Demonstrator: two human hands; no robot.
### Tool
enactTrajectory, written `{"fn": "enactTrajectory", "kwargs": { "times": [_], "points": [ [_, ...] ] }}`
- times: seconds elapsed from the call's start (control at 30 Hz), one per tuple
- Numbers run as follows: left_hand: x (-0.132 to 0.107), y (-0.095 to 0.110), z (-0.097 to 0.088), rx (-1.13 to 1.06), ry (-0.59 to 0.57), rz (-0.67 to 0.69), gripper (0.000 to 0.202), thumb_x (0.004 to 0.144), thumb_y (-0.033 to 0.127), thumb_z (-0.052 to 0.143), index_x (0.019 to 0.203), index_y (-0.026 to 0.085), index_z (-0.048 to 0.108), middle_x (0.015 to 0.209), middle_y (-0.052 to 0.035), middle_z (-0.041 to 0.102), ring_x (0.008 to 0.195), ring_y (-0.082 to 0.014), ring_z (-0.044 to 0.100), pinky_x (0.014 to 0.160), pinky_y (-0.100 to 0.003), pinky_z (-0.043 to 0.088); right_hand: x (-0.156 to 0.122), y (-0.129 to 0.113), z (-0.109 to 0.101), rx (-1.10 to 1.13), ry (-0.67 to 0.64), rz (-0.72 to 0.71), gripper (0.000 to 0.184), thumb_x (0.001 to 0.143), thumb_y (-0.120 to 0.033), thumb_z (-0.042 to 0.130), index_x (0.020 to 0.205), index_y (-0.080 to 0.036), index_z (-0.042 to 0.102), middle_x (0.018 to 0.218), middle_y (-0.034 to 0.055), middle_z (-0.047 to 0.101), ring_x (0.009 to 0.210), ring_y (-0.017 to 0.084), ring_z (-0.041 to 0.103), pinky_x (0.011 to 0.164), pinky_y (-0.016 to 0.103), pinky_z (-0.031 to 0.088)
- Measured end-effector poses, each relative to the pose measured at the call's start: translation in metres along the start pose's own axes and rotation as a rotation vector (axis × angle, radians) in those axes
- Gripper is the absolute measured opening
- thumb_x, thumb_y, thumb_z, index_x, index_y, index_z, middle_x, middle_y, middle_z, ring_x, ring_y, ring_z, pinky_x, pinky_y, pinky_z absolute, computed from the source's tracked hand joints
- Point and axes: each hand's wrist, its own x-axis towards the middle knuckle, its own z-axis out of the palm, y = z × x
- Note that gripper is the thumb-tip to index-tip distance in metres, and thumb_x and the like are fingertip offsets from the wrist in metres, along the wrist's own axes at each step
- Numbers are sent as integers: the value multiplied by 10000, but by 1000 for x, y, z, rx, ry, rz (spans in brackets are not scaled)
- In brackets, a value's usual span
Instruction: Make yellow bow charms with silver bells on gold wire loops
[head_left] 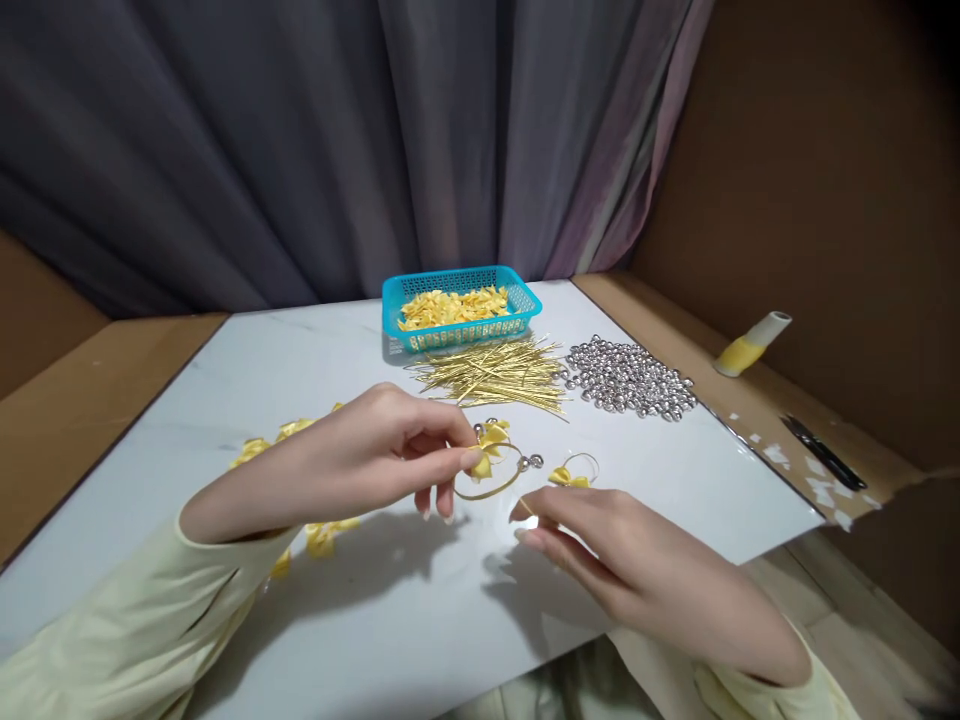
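My left hand (pixel 420 455) pinches a yellow ribbon bow (pixel 481 466) between thumb and fingertips, above the white table. From this bow runs a thin gold twist tie (pixel 487 494), bent into a loop. Two small silver bells (pixel 529 462) sit at the loop's right side. Just right of and below the loop is my right hand (pixel 592 545), its thumb and index fingertip slightly apart. A short gold sliver shows by its index finger; whether the hand touches it I cannot tell. Behind the held piece lies another yellow bow (pixel 496 434) with bells. A looped bow (pixel 570 477) lies beyond my right hand.
A blue basket (pixel 397 325) of yellow bows stands at the back. Before it lies a pile of gold twist ties (pixel 499 375), with silver bells (pixel 630 378) heaped to the right. Several bows (pixel 321 538) lie around my left forearm. A black cutter (pixel 825 455) rests at the right edge.
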Motion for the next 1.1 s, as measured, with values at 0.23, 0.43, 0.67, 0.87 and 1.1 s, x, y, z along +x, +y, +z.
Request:
{"fn": "enactTrajectory", "kwargs": {
  "times": [0.23, 0.43, 0.67, 0.87, 1.1],
  "points": [
    [-6, -4, 12, 317, 127, 122, 197, 959, 224, 465, 802, 202, 583, 630, 82, 661, 514, -42, 582, 504, -168, 382, -13, 5, -5, 84, 483, -6, 155, 949, -248, 510, 1067, -234, 608, 1151, 45, 640, 1105, 174, 575, 916, 270, 453],
    [-4, -4, 34, 485, 225, 149, 245, 984, 238, 397, 758, 192, 478, 663, 48, 548, 557, -81, 513, 538, -229, 333, -1, -16, 14, 142, 558, -24, 171, 924, -209, 533, 972, -199, 697, 722, -5, 666, 586, 109, 547, 553, 217, 415],
    [-11, -6, 40, 520, 235, 184, 184, 947, 166, 430, 768, 203, 454, 664, 43, 531, 551, -107, 514, 516, -236, 319, 37, -9, 42, 260, 423, 205, 264, 888, -285, 509, 924, -126, 717, 452, -66, 391, 433, 89, 312, 456, 228, 232],
    [-11, -6, 45, 547, 248, 195, 213, 899, 75, 421, 733, 208, 417, 628, 47, 508, 499, -109, 476, 482, -247, 280, 37, -12, 35, 641, 251, 263, 201, 861, -315, 575, 758, -150, 623, 410, -87, 378, 390, 59, 320, 423, 191, 248],
    [-6, -6, 47, 569, 175, 175, 238, 825, 1, 423, 695, 199, 401, 608, 39, 531, 482, -99, 477, 461, -252, 258, 25, 1, 26, 1362, 28, 134, 204, 862, -326, 605, 745, -159, 607, 311, -123, 332, 274, 25, 164, 335, 162, 148]
  ]
}}
